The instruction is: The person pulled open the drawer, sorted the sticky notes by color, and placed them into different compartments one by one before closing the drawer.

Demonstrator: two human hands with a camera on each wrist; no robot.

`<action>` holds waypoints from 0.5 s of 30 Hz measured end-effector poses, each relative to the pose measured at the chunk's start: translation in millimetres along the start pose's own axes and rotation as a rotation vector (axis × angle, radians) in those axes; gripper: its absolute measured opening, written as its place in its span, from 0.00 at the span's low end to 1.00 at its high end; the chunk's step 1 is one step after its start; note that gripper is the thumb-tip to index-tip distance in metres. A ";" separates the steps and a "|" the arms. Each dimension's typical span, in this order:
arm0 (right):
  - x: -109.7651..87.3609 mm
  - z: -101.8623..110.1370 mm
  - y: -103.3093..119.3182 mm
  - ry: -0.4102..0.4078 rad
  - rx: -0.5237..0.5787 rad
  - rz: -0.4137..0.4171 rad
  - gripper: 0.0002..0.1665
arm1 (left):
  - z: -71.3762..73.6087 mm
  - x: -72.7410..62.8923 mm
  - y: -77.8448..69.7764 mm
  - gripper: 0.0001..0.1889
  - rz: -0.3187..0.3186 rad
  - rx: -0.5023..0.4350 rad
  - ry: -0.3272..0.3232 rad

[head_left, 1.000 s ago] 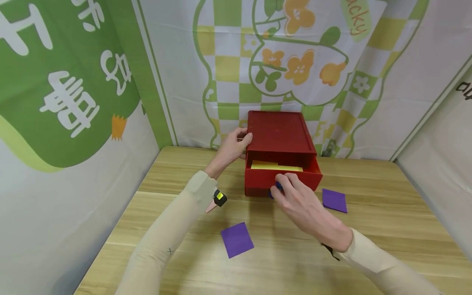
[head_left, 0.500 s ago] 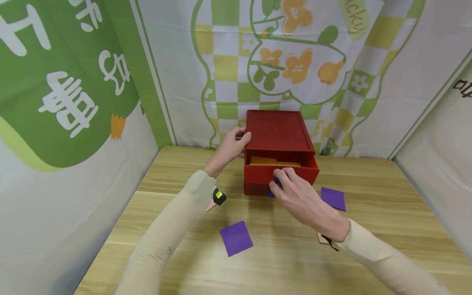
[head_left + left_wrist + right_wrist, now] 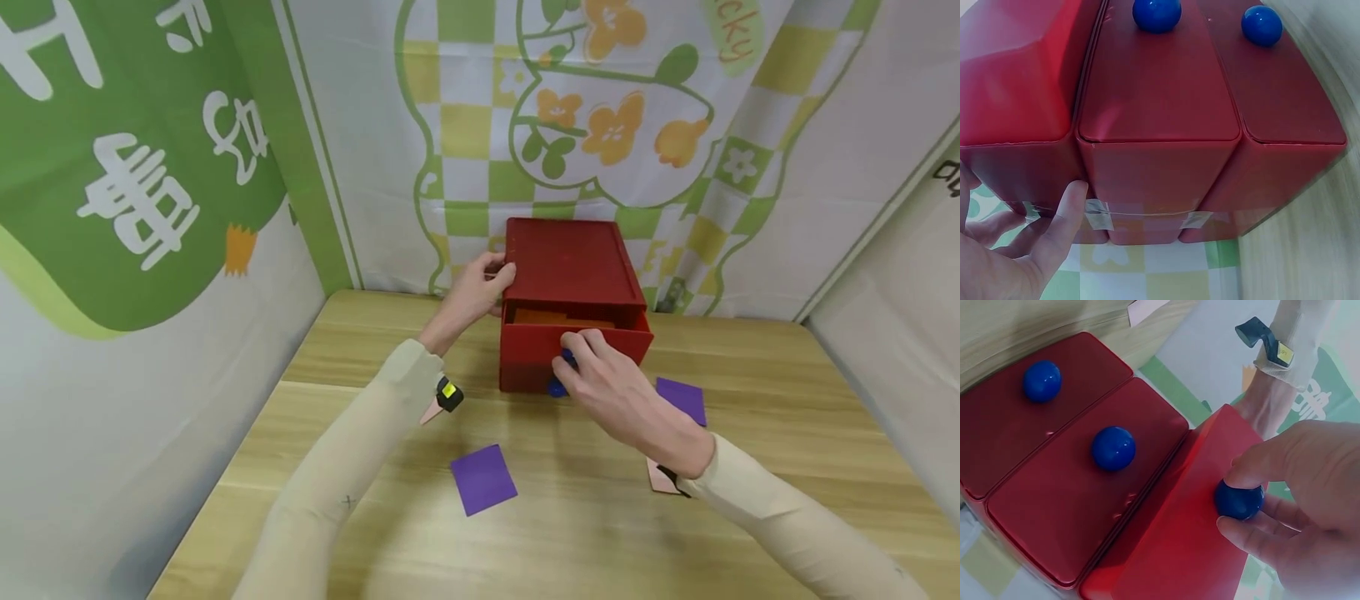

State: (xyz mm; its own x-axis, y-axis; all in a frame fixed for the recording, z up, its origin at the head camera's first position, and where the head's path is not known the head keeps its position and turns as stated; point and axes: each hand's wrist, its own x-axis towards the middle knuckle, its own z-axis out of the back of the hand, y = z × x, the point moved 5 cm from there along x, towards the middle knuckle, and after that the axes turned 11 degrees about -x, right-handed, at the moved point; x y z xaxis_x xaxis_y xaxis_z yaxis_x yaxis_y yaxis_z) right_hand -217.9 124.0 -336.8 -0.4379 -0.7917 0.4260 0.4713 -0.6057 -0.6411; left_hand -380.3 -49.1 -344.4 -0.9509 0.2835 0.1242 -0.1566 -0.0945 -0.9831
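A red three-drawer cabinet (image 3: 566, 260) stands at the back of the table. Its top drawer (image 3: 528, 346) is pulled out part way, and orange paper (image 3: 551, 317) shows inside. My right hand (image 3: 611, 392) pinches that drawer's blue knob (image 3: 1239, 500) between thumb and fingers. Two more blue knobs sit on the lower drawers, the middle knob (image 3: 1113, 449) and the bottom knob (image 3: 1042, 381). My left hand (image 3: 474, 292) rests against the cabinet's left side near the top edge, one fingertip touching it in the left wrist view.
Two purple paper squares lie on the wooden table: one square (image 3: 484, 481) in front, another square (image 3: 682, 402) right of the cabinet. Pale pink pieces show near the left wrist camera (image 3: 449, 394) and beneath the right wrist. Printed curtains (image 3: 465, 175) close off back and sides.
The top drawer has slid further into the cabinet, pushed by my right hand on the knob. My left hand has stayed at the cabinet's side. Less of the paper inside is visible.
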 end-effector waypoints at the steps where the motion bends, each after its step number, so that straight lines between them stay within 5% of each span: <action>1: 0.6 -0.8 -0.7 -0.003 -0.002 -0.001 0.08 | 0.3 0.2 -0.4 0.30 -0.002 -0.004 -0.001; 15: 5.7 -13.0 -6.9 0.010 -0.050 -0.004 0.07 | 0.3 -0.6 -3.3 0.31 0.006 -0.007 0.002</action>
State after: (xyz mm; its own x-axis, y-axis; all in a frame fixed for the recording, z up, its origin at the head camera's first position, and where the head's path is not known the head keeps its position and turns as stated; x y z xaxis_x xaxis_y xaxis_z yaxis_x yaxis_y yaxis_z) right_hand -233.6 124.7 -338.2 -0.4473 -0.7882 0.4228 0.4305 -0.6041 -0.6707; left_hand -379.3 -49.2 -341.2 -0.9512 0.2853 0.1176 -0.1485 -0.0892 -0.9849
